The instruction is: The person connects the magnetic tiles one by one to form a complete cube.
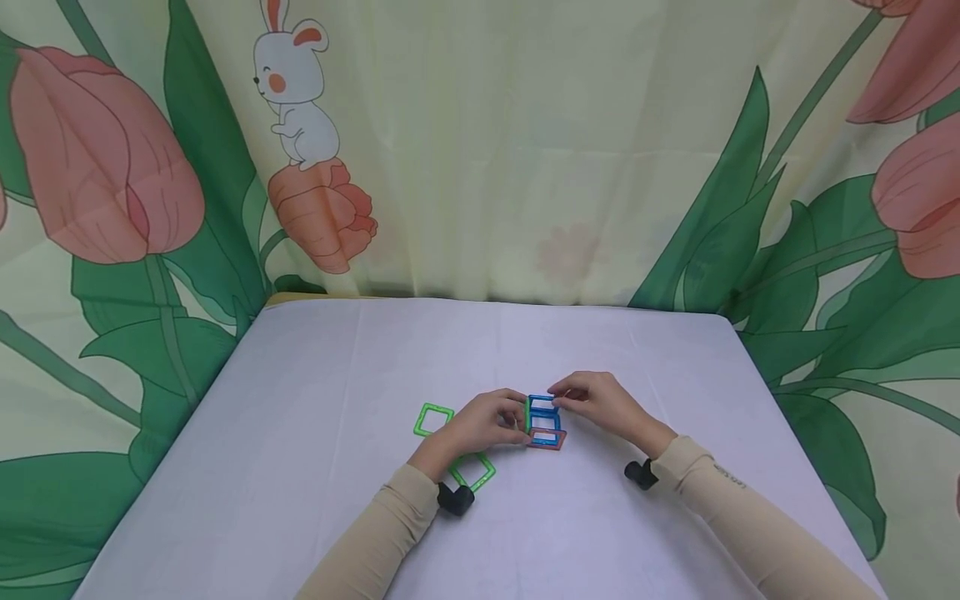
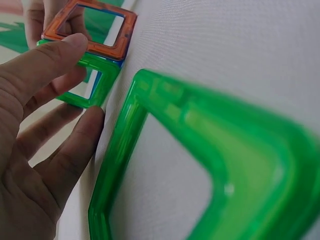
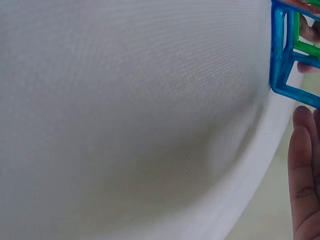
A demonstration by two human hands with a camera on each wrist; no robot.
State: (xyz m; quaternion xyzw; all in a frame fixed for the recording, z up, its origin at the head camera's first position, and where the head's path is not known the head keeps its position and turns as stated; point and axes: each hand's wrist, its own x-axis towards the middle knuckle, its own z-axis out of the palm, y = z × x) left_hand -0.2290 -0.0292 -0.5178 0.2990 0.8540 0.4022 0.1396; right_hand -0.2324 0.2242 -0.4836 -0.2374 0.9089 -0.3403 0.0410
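Note:
In the head view my left hand [image 1: 487, 419] is at the left side of a small build of square magnetic frame tiles. Its thumb and fingers pinch an upright green tile [image 2: 107, 82], the thumb reaching the joint with an orange-red tile [image 2: 127, 35]. The orange-red tile is on the side nearest me. Blue tiles [image 3: 278, 55] join the green one to form the open box shape. My right hand [image 1: 596, 404] is at the build's far right, fingers [image 3: 301, 165] fairly straight beside a blue corner. Whether they touch it is unclear; the right thumb is outside the right wrist view.
One loose green square tile [image 1: 432, 407] lies beyond the left forearm. Another green tile [image 1: 483, 475] lies near the left wrist, partly covered by it. The white-clothed table [image 1: 337, 375] meets a printed curtain [image 1: 487, 167] at the back.

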